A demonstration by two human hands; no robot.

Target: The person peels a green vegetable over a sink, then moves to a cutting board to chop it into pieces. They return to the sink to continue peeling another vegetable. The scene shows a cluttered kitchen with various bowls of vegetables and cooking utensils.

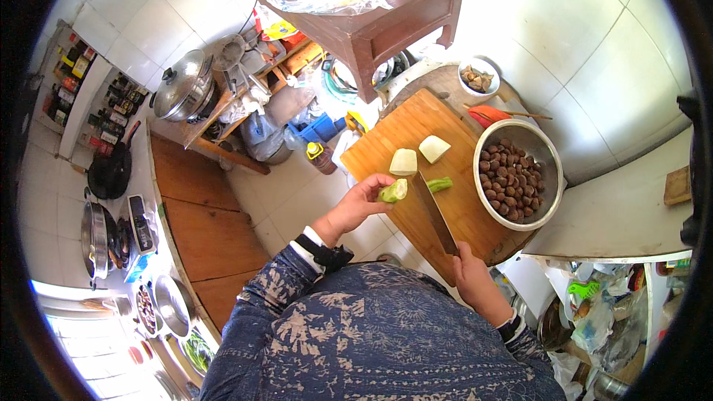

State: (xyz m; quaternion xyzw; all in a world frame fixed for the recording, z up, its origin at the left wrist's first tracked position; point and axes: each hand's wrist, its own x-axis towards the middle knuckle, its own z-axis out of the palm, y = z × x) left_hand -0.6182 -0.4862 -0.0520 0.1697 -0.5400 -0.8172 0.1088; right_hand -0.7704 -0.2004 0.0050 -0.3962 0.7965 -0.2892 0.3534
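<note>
Between the fingers of my left hand (359,203) is a short piece of green vegetable stem (393,191), its pale cut end facing right, over the left edge of a wooden cutting board (390,128). My right hand (474,278) grips the handle of a kitchen knife (436,217), whose blade slants up and left over the board. Another green stem piece (440,184) lies just right of the blade. Two pale, peeled vegetable chunks, one nearer (403,162) and one farther (434,148), sit beyond the knife's tip.
Right of the board stands a metal bowl (558,189) of brown, round nuts or similar pieces. Behind it lie a red object (488,116) with a stick and a small white bowl (494,69) of brown pieces. A dark wooden table (401,22) rises beyond; a capped bottle (321,159) stands on the floor.
</note>
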